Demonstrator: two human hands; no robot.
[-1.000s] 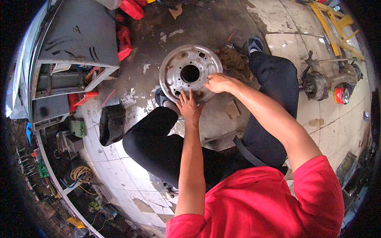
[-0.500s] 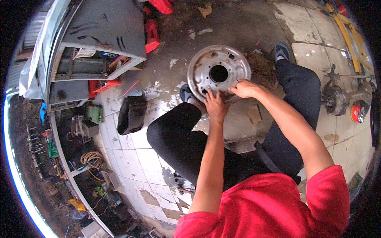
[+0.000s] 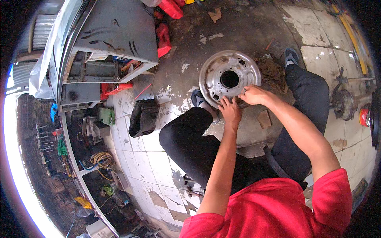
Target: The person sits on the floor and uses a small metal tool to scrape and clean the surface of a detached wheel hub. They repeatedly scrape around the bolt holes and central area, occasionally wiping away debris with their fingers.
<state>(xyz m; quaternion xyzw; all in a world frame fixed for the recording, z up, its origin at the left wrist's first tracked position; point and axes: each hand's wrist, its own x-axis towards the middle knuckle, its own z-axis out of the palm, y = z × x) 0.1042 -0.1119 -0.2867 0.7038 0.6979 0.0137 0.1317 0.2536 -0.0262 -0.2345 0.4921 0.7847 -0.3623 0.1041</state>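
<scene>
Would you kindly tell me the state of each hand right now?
Left hand: open, touching the metal wheel.
Right hand: curled at its lower right; cannot tell whether it holds anything.

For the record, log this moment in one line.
left hand: spread against wheel rim | right hand: curled at rim, contents unclear

A scuffed grey cabinet [image 3: 127, 31] stands with its open front toward the near side. Right of the cabinet spreads a dark, worn concrete floor [image 3: 182, 43] with flaking pale patches; well beyond, farther right, lie dirty cream tiles [image 3: 313, 31]. Nearer than the cabinet, cracked white tiles [image 3: 135, 160] catch bright light. Left of it are a corrugated wall [image 3: 43, 31] and, nearer, a glaring white strip of light [image 3: 14, 139].
</scene>
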